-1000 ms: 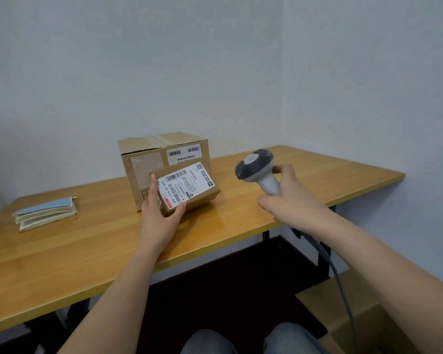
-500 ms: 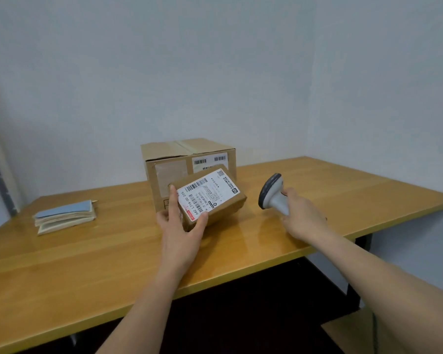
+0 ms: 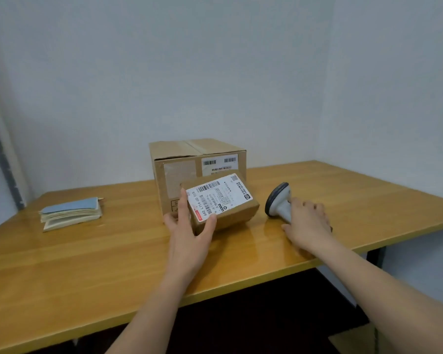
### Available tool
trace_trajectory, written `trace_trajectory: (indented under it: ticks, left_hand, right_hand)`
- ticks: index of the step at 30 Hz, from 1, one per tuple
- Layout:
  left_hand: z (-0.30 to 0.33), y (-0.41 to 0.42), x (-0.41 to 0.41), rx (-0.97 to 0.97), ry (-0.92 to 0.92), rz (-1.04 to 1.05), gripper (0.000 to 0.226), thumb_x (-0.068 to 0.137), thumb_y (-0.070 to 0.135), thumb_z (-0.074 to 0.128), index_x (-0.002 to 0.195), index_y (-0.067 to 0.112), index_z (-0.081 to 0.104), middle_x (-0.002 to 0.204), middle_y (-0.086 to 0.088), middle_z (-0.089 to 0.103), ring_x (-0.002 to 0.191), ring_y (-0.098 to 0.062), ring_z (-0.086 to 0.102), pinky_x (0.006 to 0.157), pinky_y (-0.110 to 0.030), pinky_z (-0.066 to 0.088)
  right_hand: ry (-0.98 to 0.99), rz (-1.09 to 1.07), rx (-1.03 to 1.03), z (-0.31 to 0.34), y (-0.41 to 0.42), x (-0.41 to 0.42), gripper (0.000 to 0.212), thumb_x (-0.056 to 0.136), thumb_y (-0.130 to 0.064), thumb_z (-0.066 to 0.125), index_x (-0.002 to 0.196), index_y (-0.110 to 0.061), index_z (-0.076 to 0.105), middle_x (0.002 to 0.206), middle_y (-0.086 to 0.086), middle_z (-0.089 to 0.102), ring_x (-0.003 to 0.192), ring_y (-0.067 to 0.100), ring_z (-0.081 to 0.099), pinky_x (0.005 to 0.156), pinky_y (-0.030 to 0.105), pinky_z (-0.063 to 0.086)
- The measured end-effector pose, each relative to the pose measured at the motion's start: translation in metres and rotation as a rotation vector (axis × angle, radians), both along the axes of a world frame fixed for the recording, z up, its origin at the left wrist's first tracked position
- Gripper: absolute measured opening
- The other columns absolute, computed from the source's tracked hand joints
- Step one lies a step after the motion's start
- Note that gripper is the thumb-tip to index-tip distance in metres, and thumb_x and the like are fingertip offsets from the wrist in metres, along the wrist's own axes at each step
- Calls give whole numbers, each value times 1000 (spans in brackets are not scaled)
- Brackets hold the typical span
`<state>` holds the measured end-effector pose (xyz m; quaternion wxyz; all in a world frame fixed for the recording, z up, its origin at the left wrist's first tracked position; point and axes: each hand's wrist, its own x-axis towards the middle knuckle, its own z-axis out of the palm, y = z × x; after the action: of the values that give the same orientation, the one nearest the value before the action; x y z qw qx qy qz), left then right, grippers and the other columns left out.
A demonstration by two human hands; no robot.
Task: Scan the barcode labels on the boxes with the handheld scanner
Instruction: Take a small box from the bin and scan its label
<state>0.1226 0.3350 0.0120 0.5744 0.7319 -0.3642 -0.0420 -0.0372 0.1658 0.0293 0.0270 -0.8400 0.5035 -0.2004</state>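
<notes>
Left hand (image 3: 189, 227) grips the small box (image 3: 221, 204) at its near-left corner, thumb on the near side, fingers up the left edge. The box is tilted, its white label (image 3: 219, 196) facing up and toward the camera, barcodes and printed text showing; its right end is down at the table (image 3: 87, 264), can't tell if it touches

Right hand (image 3: 308, 227) is on the scanner (image 3: 279, 203) handle, fingers curled over it, thumb stretched out low on the near side by the tabletop. The scanner lies low on the table just right of the small box, dark round head pointing left toward the box, light grey neck running back under the hand. There is a narrow gap between the scanner head and the box's right end

Big box (image 3: 197, 162) stands directly behind the small box, taped shut, its own barcode label (image 3: 220, 163) on the front upper right. The small box covers the lower front of the big one

Far left on the table, well apart from the boxes, lies a stack of booklets (image 3: 71, 213) with a blue cover on top. A grey vertical rail (image 3: 0, 149) runs along the left wall. Another cardboard box (image 3: 353, 339) sits on the floor at the lower right, partly cut off by the right forearm
</notes>
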Motion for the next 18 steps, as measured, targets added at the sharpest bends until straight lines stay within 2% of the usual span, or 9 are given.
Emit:
trace_trajectory:
  ticks: [2,4,7,10,12,16,18]
  left_hand:
    - [2,0,-1,22,3,-7,79,90,47,57,150,47,4,152,1,12,133,-23,36,109,-40,31]
    - [1,-1,1,30,5,5,78,91,49,55,152,40,7,152,3,13,133,-22,37,108,-39,32]
    - [-1,2,1,38,5,32,78,90,51,55,152,33,12,152,2,17,132,-19,38,106,-36,34]
    - [0,7,-2,-14,-18,32,77,88,51,57,150,26,18,148,3,25,123,-7,37,99,-27,34]
    - [-1,9,-5,-86,-55,42,73,86,51,58,145,28,22,143,6,31,122,-4,39,100,-24,36]
    - [2,9,-5,-193,-109,69,71,79,63,54,138,40,21,136,8,36,119,-8,47,101,-40,46]
    - [9,5,-4,-234,-128,74,71,78,65,53,137,42,21,136,10,36,119,-8,46,101,-42,46]
  right_hand:
    - [-16,58,-29,11,10,5,56,92,-35,57,141,-17,35,136,9,44,126,30,36,101,42,36]
    - [-59,223,88,21,22,14,55,93,-33,55,143,-18,37,139,6,47,128,27,40,102,40,40]
    - [-91,369,328,26,41,22,44,94,-28,53,137,-21,47,131,1,57,116,18,54,92,29,45]
    - [-209,419,404,29,52,19,34,95,-21,52,129,-23,51,122,-4,59,110,13,54,89,24,44]
    - [-239,438,405,34,57,15,41,95,-23,53,135,-24,46,130,-4,54,116,12,51,89,22,39]
    - [-331,510,298,49,63,14,48,94,-24,56,139,-30,40,137,-5,43,128,15,42,95,22,33]
    - [-387,563,222,58,62,19,48,91,-20,58,135,-34,43,132,-7,45,127,12,42,96,21,30]
